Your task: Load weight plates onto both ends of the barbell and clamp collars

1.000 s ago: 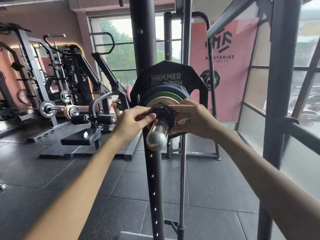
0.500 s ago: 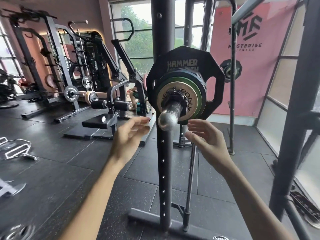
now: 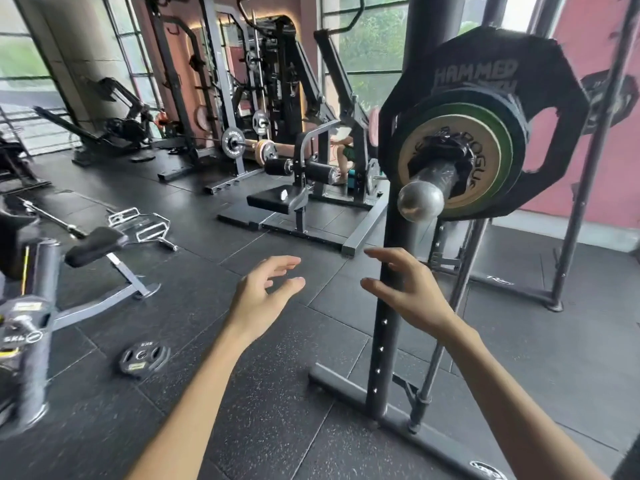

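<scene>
The barbell's silver sleeve end (image 3: 420,201) points toward me at the upper right, resting in the rack. On it sit a big black Hammer plate (image 3: 485,53), a green plate (image 3: 503,147) and a small tan plate (image 3: 483,150). A black collar (image 3: 446,147) is clamped around the sleeve against the tan plate. My left hand (image 3: 263,292) and my right hand (image 3: 412,289) hang below the sleeve, fingers spread, holding nothing. Neither hand touches the bar.
The black rack upright (image 3: 388,306) with its floor foot stands just behind my right hand. A small black 5 kg plate (image 3: 143,356) lies on the rubber floor at the lower left. A plate storage post (image 3: 27,327) is at far left, benches and machines behind.
Both hands let go of the collar on the sleeve and dropped down and away from the bar. My view has swung left and lower, bringing the floor plate into sight.
</scene>
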